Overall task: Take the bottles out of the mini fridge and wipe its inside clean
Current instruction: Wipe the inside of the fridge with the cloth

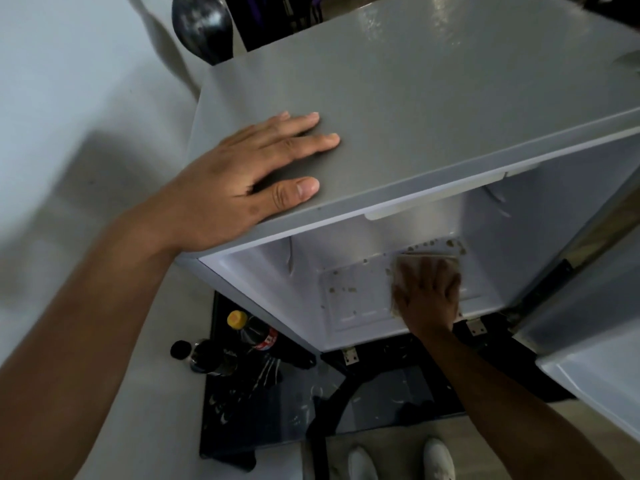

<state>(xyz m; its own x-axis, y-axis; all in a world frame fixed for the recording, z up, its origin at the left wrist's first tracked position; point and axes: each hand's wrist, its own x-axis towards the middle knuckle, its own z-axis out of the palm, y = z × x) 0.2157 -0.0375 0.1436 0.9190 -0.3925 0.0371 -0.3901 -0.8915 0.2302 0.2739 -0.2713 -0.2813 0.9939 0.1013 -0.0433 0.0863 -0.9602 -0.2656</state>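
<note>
The left hand (249, 174) lies flat, fingers straight, on top of the mini fridge (433, 109); inside it, the right hand (429, 296) presses a cloth (408, 268) flat against the spotted floor. Two bottles (221, 351) stand left of the fridge.

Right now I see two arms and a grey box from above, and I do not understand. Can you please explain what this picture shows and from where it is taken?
No machine here: a person wears a camera on the head, looking down at their own arms. The grey box is a mini fridge with its door open. The left hand rests flat on the fridge top. The right hand reaches inside and presses a cloth on the fridge floor, where brown spots remain. Its grip on the cloth is flat, fingers spread. Two dark bottles stand outside, below left of the fridge, on a dark surface. White shoes show at the bottom.
</note>
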